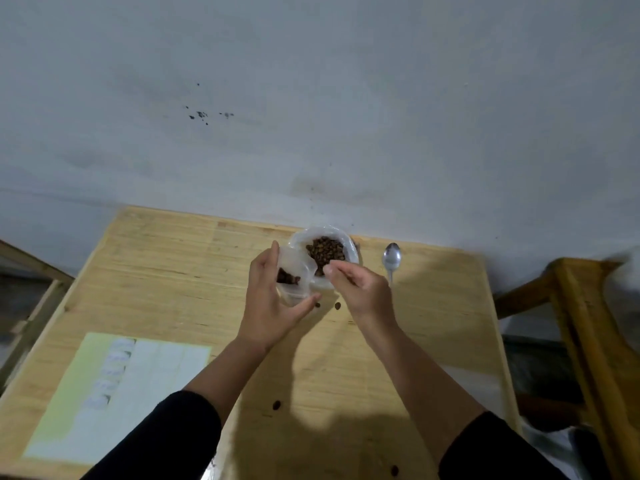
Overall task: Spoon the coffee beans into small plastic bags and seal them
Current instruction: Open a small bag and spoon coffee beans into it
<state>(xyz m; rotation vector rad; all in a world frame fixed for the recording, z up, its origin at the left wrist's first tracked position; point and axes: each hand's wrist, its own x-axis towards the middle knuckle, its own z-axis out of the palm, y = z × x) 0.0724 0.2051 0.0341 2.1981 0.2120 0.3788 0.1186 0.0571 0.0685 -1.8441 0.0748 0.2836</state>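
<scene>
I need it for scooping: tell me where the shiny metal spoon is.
In the head view, the metal spoon lies on the wooden table near its far edge, just right of the white bowl of coffee beans, untouched.

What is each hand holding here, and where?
The left hand grips a small plastic bag by its side. The right hand looks pinched; what it holds cannot be told.

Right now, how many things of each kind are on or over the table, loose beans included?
Spoon: 1
Large bag of beans: 1
Small bag, held in the left hand: 1
Loose beans on the table: 4 visible
Sheet of small bags: 1
Total: 8
</scene>
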